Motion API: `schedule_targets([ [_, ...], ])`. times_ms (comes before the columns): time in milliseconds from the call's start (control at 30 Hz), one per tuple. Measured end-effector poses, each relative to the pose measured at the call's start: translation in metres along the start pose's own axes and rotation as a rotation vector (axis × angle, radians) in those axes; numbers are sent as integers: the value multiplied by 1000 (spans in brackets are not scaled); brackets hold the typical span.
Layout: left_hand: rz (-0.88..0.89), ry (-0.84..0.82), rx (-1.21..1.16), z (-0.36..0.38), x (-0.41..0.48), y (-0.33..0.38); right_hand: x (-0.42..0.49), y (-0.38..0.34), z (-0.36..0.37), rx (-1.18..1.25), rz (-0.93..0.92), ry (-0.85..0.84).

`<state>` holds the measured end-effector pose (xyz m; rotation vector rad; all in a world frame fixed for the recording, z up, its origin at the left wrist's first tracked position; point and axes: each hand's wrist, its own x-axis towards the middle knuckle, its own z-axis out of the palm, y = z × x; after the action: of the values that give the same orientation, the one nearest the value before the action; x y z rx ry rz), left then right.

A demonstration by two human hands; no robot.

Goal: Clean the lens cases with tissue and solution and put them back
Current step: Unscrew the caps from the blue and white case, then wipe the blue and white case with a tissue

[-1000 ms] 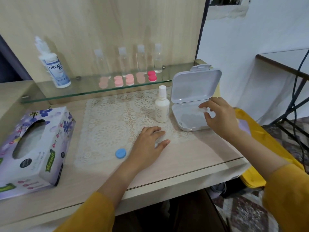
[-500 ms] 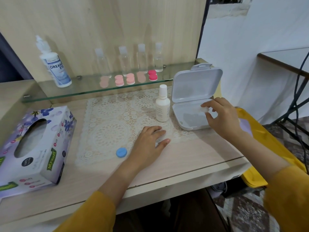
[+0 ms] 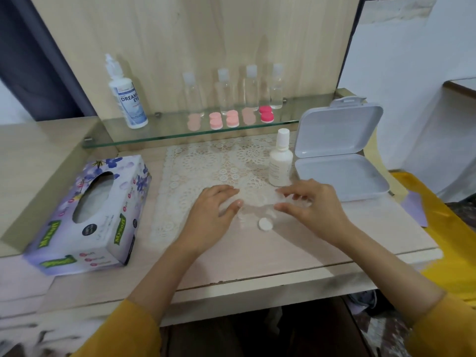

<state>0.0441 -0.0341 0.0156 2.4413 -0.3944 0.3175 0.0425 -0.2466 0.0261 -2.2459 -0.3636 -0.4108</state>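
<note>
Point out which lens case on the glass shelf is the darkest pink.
The lens case at the right end of the row on the glass shelf. It is deep pink; the four others to its left are pale pink or peach.

Pale wooden desk (image 3: 283,256) with back panel (image 3: 206,34) beside white wall (image 3: 412,47).

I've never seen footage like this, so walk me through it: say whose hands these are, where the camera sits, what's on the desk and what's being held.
No machine here: a person's two bare hands, filmed by a wide-angle camera on their head, looking down. On the desk lie a tissue box, a lace mat, a small white bottle and an open white box. A glass shelf carries a solution bottle, clear bottles and pink lens cases. The left hand and right hand seem to hold a clear lens case between them, though blur hides the grip. A white cap lies below.
</note>
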Motion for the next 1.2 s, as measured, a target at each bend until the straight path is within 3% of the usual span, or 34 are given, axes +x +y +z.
schedule_targets([
  [200, -129, 72, 53, -19, -21, -36, -2, -10, 38, -8, -24, -152],
  [400, -162, 69, 102, -19, -37, -52, -5, -12, 49, -72, -37, -173],
  [733, -111, 64, 157, -16, -41, -56, -9, -10, 52, -85, -24, -233],
  [900, -119, 55, 150, -16, -41, -54, -7, -15, 50, -15, 14, -158],
  [1067, -122, 61, 87, -35, -38, -48, 9, -36, 55, -12, -49, -102],
  [1200, -71, 149, 44, -76, -37, -38, 25, -63, 74, -21, -143, -170],
])
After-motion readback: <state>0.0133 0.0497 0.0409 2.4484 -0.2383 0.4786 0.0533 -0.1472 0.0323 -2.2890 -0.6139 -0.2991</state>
